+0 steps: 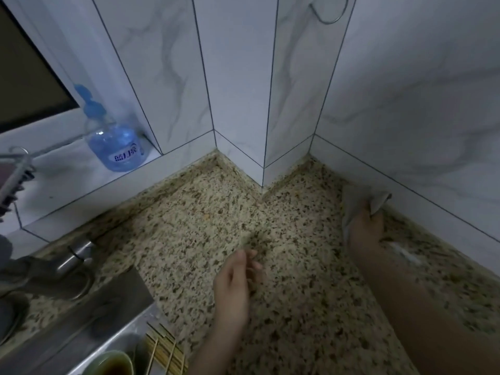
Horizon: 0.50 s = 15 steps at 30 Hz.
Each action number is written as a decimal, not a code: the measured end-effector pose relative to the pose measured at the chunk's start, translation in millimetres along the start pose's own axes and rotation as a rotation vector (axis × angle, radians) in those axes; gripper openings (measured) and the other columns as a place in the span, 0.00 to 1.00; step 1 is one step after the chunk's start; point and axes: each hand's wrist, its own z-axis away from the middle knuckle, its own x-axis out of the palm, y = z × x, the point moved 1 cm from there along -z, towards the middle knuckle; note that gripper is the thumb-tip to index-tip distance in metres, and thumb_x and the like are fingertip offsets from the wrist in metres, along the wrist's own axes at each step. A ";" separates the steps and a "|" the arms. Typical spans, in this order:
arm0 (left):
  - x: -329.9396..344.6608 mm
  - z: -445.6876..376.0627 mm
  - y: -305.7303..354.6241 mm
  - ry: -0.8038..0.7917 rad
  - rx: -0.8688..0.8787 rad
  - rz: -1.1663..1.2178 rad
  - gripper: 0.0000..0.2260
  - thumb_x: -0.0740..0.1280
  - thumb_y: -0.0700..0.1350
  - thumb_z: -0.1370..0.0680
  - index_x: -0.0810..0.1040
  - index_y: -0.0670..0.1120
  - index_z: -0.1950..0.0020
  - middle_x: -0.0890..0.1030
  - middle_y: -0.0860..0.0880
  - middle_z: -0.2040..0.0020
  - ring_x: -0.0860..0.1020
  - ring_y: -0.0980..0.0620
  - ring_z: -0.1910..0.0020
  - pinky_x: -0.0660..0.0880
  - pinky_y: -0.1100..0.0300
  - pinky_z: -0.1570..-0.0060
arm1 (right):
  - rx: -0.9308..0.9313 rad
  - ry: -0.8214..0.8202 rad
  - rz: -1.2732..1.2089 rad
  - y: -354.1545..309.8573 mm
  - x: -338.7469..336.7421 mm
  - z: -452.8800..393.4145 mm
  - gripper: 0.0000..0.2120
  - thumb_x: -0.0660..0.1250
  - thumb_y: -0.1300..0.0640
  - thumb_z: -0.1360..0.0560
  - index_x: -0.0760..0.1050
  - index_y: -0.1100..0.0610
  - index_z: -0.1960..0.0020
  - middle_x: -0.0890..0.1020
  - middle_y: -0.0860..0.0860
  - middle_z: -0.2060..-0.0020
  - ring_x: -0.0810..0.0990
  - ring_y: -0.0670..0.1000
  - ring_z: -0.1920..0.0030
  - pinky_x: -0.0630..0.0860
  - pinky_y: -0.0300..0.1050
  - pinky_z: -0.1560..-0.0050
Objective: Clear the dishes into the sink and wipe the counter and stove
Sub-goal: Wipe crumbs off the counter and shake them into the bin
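Head view: my right hand (366,221) grips the grey cloth (357,201) bunched on the speckled counter (203,226) by the wall tiles (soft, limp, best held wadded), left hand (235,282) hovering loose, holding nothing.

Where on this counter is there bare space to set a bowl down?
The widest bare patch of granite counter runs from the tiled corner down to the left hand. Crowded: the right hand with its cloth along the right wall, and the sink at lower left with a cup and skewers.
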 end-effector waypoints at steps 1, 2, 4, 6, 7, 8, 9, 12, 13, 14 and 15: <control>-4.9 -6.7 0.2 0.013 0.007 -0.012 0.16 0.55 0.47 0.19 0.81 0.44 0.55 0.82 0.47 0.63 0.78 0.48 0.63 0.75 0.56 0.64 | 0.015 0.031 -0.028 0.8 11.4 -3.7 0.21 0.51 0.50 0.18 0.64 0.58 0.29 0.76 0.56 0.48 0.74 0.48 0.57 0.70 0.45 0.49; -9.3 -13.5 0.2 0.027 0.015 -0.020 0.16 0.56 0.48 0.19 0.81 0.46 0.56 0.82 0.48 0.61 0.78 0.49 0.61 0.75 0.57 0.64 | 0.014 0.037 -0.041 0.3 22.5 -5.5 0.22 0.51 0.50 0.18 0.62 0.56 0.27 0.75 0.57 0.40 0.76 0.53 0.49 0.71 0.47 0.43; -17.0 -24.7 0.9 0.039 0.063 -0.071 0.15 0.56 0.52 0.22 0.81 0.50 0.54 0.83 0.52 0.56 0.80 0.54 0.55 0.75 0.61 0.59 | -0.035 0.032 -0.019 -4.3 43.5 -4.6 0.22 0.51 0.51 0.18 0.60 0.55 0.26 0.71 0.56 0.32 0.72 0.56 0.36 0.68 0.54 0.33; -24.3 -34.0 2.3 0.040 0.097 -0.141 0.18 0.55 0.58 0.26 0.80 0.52 0.49 0.82 0.56 0.50 0.78 0.59 0.49 0.73 0.65 0.50 | -0.060 -0.003 -0.013 -4.3 59.3 -6.2 0.21 0.51 0.52 0.18 0.60 0.55 0.26 0.72 0.56 0.33 0.72 0.57 0.36 0.68 0.53 0.33; -28.0 -38.1 2.7 0.038 0.108 -0.159 0.20 0.54 0.59 0.27 0.80 0.53 0.47 0.81 0.58 0.49 0.78 0.61 0.48 0.72 0.66 0.48 | -0.073 -0.026 0.003 -2.6 64.1 -8.6 0.21 0.51 0.52 0.18 0.61 0.55 0.27 0.75 0.57 0.37 0.75 0.57 0.41 0.71 0.51 0.38; -32.1 -42.8 1.0 0.043 0.117 -0.166 0.19 0.53 0.59 0.27 0.80 0.54 0.48 0.81 0.58 0.49 0.77 0.62 0.47 0.71 0.67 0.48 | -0.093 -0.041 0.027 -1.0 70.4 -10.7 0.20 0.51 0.52 0.18 0.62 0.55 0.27 0.77 0.56 0.45 0.77 0.55 0.49 0.72 0.49 0.45; -35.1 -45.9 0.8 0.054 0.121 -0.163 0.19 0.53 0.59 0.26 0.80 0.54 0.48 0.81 0.58 0.49 0.77 0.63 0.48 0.71 0.69 0.50 | -0.109 -0.048 0.052 -0.7 76.0 -13.8 0.19 0.51 0.53 0.18 0.63 0.56 0.28 0.77 0.53 0.53 0.75 0.50 0.58 0.70 0.46 0.52; -41.9 -51.5 -0.8 0.089 0.128 -0.139 0.17 0.53 0.58 0.26 0.79 0.55 0.50 0.81 0.58 0.50 0.77 0.68 0.51 0.69 0.79 0.55 | -0.148 -0.098 0.118 0.4 92.7 -24.6 0.19 0.51 0.55 0.18 0.65 0.57 0.29 0.74 0.49 0.55 0.73 0.49 0.58 0.67 0.44 0.54; -43.4 -52.1 -1.7 0.093 0.126 -0.128 0.16 0.54 0.58 0.26 0.79 0.56 0.51 0.81 0.58 0.51 0.77 0.68 0.51 0.68 0.81 0.56 | -0.149 -0.122 0.135 -1.6 97.2 -26.0 0.19 0.51 0.55 0.18 0.65 0.55 0.29 0.74 0.50 0.52 0.73 0.50 0.56 0.68 0.44 0.54; -45.0 -52.4 -2.8 0.098 0.125 -0.124 0.16 0.54 0.58 0.26 0.79 0.56 0.52 0.82 0.58 0.51 0.78 0.68 0.51 0.68 0.81 0.57 | -0.147 -0.152 0.153 -5.1 101.0 -25.0 0.19 0.51 0.54 0.18 0.65 0.54 0.29 0.74 0.51 0.51 0.73 0.51 0.56 0.69 0.45 0.54; -46.8 -53.4 -4.9 0.100 0.125 -0.125 0.15 0.55 0.58 0.25 0.79 0.56 0.52 0.82 0.58 0.52 0.78 0.67 0.51 0.68 0.81 0.56 | -0.145 -0.184 0.183 -6.4 105.2 -24.3 0.19 0.51 0.54 0.19 0.66 0.53 0.29 0.74 0.51 0.52 0.73 0.51 0.58 0.70 0.46 0.55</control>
